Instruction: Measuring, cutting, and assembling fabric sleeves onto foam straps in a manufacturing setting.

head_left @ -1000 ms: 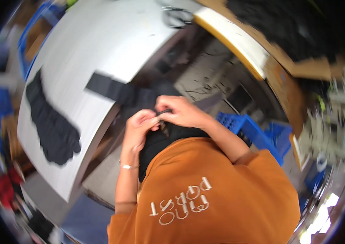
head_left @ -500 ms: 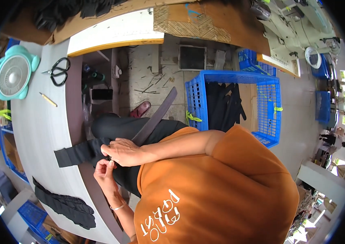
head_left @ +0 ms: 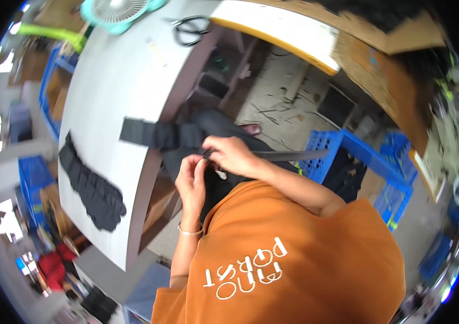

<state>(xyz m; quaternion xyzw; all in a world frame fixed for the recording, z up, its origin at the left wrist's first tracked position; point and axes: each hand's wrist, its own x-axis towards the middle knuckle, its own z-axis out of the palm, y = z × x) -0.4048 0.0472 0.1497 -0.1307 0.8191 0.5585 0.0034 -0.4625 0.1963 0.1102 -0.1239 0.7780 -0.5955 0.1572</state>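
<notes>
Over my lap, my left hand (head_left: 191, 181) is closed in a pinch beside my right hand (head_left: 232, 155), fingertips almost meeting. Both grip a bit of black fabric strip between them, mostly covered by the fingers. A dark flat strip (head_left: 291, 155) sticks out past my right wrist toward the blue crate; its near end is hidden by the hand. Beyond my fingers, a folded black fabric band (head_left: 151, 133) runs from my lap onto the table edge. A gathered pile of black fabric pieces (head_left: 93, 186) lies on the pale table (head_left: 116, 81) to the left.
Black scissors (head_left: 189, 31) and a turquoise fan (head_left: 118, 13) are at the table's far end. A blue plastic crate (head_left: 321, 154) with dark strips inside stands on the floor to the right. A white board with a yellow edge (head_left: 289, 40) and cardboard (head_left: 370, 70) lie ahead.
The view has swung to the right, so the table and crate appear turned. My hands remain together at the black fabric. The dark strip now points more to the right.
</notes>
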